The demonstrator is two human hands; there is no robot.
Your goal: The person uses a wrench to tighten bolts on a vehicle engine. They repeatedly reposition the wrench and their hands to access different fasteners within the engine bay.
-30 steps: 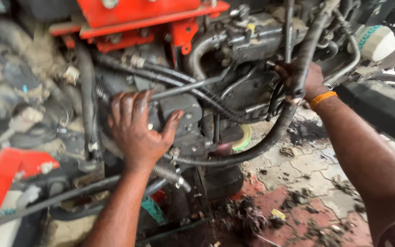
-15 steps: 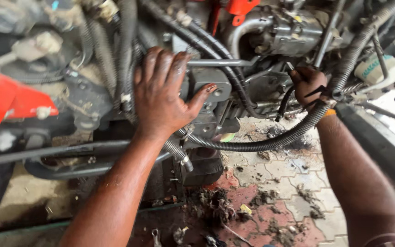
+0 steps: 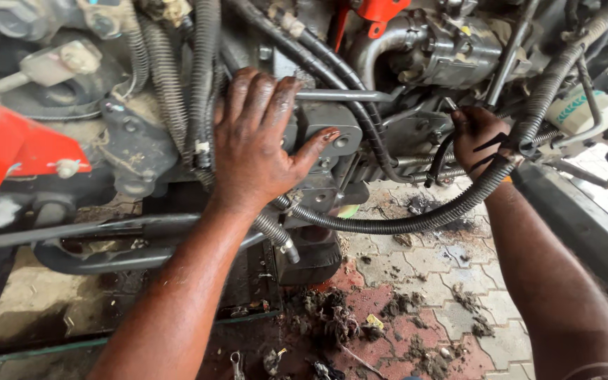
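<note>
My left hand (image 3: 258,141) lies flat, fingers spread, on a greasy grey engine block (image 3: 332,137) among black corrugated hoses (image 3: 167,91). My thumb touches a bolted grey housing. My right hand (image 3: 478,137) is closed around thin black cables (image 3: 441,158) beside a thick ribbed conduit (image 3: 416,222) that sags across between both hands. A thin metal rod (image 3: 346,95) runs level just above my left fingers.
A red bracket (image 3: 8,151) sits at the left and another red part (image 3: 374,10) at the top. A white fluid bottle (image 3: 582,109) is at the right. Below lie paving blocks (image 3: 431,267) with clumps of dirt and debris. A dark frame rail (image 3: 585,225) runs lower right.
The view has shifted so the engine parts sit further right and closer. My left hand has stayed pressed on the block, and my right hand keeps its hold near the conduit.
</note>
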